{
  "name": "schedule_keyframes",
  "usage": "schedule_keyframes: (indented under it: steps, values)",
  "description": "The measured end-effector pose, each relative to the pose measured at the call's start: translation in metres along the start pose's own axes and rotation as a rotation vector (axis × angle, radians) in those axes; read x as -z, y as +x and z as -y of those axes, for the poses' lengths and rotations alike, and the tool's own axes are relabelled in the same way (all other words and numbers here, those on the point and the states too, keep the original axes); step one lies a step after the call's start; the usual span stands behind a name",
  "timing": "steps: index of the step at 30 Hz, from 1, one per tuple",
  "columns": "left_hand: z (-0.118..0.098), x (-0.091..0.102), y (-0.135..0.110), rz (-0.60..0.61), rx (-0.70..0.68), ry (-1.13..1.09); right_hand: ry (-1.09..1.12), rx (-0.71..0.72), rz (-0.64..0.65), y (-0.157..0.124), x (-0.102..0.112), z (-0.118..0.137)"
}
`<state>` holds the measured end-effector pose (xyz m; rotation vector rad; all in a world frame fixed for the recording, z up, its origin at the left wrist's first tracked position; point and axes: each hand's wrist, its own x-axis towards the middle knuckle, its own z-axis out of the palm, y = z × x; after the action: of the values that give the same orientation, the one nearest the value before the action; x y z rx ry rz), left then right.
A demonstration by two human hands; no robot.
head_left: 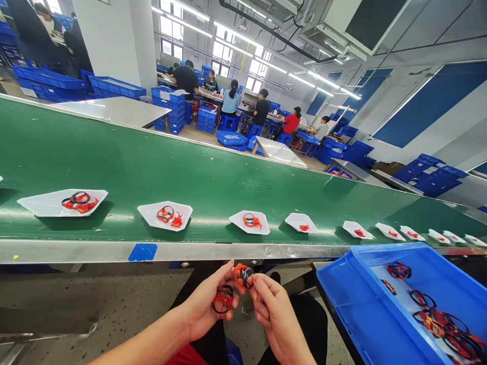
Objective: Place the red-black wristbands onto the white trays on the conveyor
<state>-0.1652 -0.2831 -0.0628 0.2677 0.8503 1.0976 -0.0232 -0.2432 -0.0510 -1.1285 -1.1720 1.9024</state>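
Observation:
My left hand (213,299) is closed around a red and black ring-shaped part (222,299) lying against its palm and fingers. Between my two hands is a second ring-shaped part (242,276), orange-red with a dark section. My left fingertips touch one side of it, while the thumb and forefinger of my right hand (271,300) pinch the other. Both hands are above my lap, just in front of the belt's metal edge. The parts' exact kind I cannot make out.
A green conveyor belt (213,172) crosses ahead, carrying several white angular trays (154,215) with red pieces; some also hold black-and-orange rings. At right stands a blue bin (342,284) with more rings (422,299). People sit at benches behind stacked blue crates (176,114).

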Motion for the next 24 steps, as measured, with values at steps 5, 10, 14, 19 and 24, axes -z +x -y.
schedule_keyframes:
  steps: [5,10,14,19,24]
  values:
    - [0.002,0.0,0.001,-0.005,0.013,-0.015,0.322,-0.067,0.009,0.002,0.004,-0.009]
    - [0.002,0.001,0.002,-0.024,0.018,-0.044,0.411,-0.107,0.031,0.005,0.002,-0.016]
    - [0.005,0.002,0.002,-0.035,0.03,-0.067,0.363,-0.091,-0.002,0.007,0.003,-0.016]
    - [0.002,0.002,0.005,-0.101,0.087,-0.244,-0.253,0.279,-0.266,0.035,0.026,0.029]
    - [-0.005,0.001,0.006,-0.03,0.043,-0.407,-0.679,0.48,-0.494,0.079,0.062,0.088]
